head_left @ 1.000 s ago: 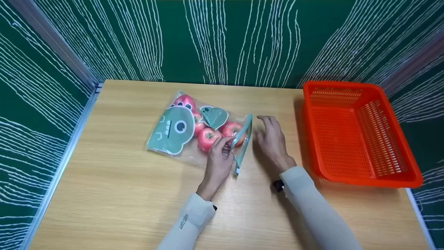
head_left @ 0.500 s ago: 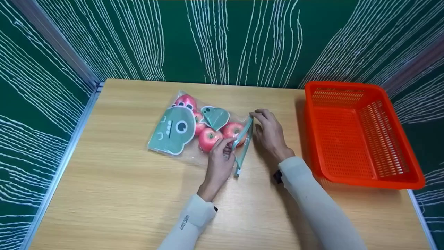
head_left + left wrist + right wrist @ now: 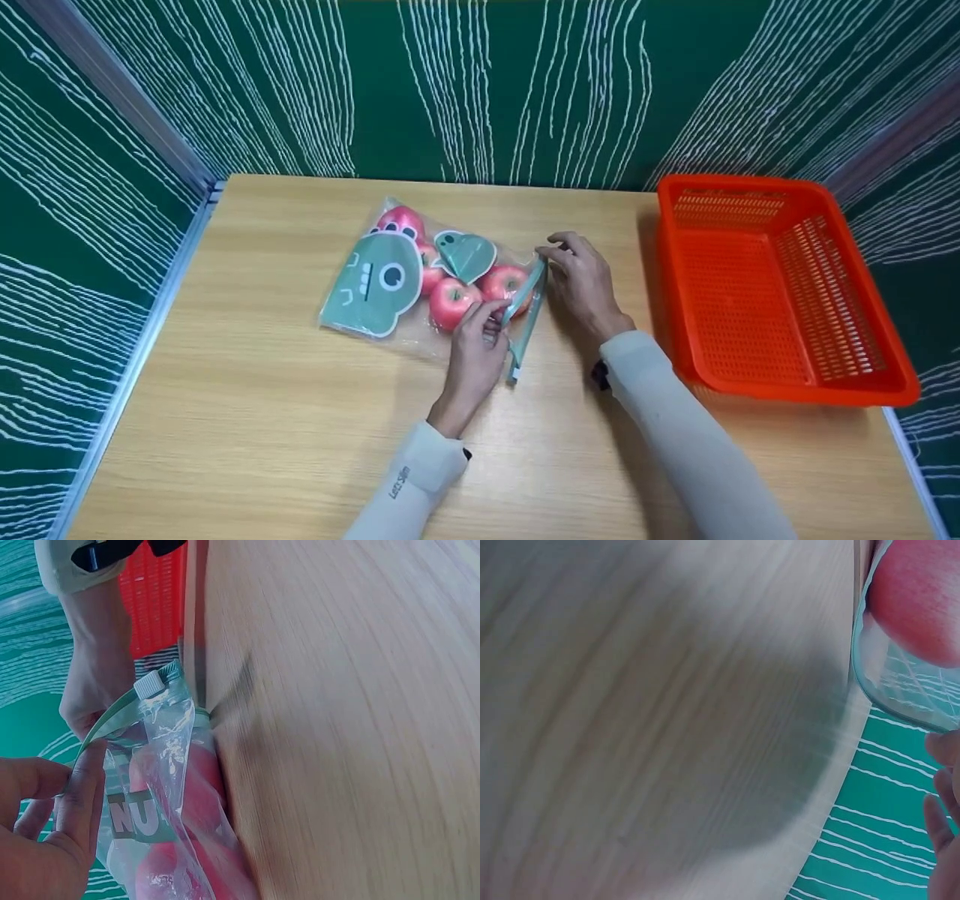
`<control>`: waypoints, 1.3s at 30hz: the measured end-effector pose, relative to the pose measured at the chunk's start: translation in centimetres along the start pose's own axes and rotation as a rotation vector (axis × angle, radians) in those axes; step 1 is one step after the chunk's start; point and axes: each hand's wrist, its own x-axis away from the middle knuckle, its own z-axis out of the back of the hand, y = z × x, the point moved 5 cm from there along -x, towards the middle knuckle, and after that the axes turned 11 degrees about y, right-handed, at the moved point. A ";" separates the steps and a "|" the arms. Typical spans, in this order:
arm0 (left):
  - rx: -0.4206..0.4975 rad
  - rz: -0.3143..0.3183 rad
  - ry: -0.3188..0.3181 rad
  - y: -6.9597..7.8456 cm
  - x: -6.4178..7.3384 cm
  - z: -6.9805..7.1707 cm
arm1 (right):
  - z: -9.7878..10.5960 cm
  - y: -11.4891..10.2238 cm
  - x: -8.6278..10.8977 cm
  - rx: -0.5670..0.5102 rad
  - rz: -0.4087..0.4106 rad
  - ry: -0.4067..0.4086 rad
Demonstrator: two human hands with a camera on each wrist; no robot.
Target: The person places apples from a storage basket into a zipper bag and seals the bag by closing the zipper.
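A clear slider zip bag (image 3: pixel 412 341) printed with a green cartoon monster lies flat, holding several red apples (image 3: pixel 453 303). Its green-edged mouth faces right and gapes a little. My left hand (image 3: pixel 476 349) pinches the upper lip of that mouth between thumb and fingers, lifting it, as the left wrist view shows. At the mouth's far corner, my right hand (image 3: pixel 586 289) pinches the green edge with its fingertips. The white slider (image 3: pixel 150 685) sits at the near end of the mouth. In the right wrist view an apple (image 3: pixel 922 600) shows inside the opening.
An orange-red plastic basket (image 3: pixel 679 300) with slotted walls stands on the right of the wooden table (image 3: pixel 262 420). Green panels (image 3: pixel 510 90) with white wavy lines rise behind the table and at both sides.
My right hand has moved slightly left and away from me, from beside the bag onto the far corner of its mouth. My left hand keeps its pinch on the upper lip.
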 end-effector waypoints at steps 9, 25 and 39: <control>-0.004 0.009 -0.018 0.0 0.1 -0.1 | 0.0 0.1 -0.3 -0.011 0.044 0.027; 0.005 -0.044 -0.120 -0.1 0.7 0.6 | -0.1 0.2 -0.2 0.024 0.036 0.039; -0.743 -0.660 -0.345 0.0 2.8 1.4 | 0.0 0.7 -0.1 -0.012 -0.033 0.037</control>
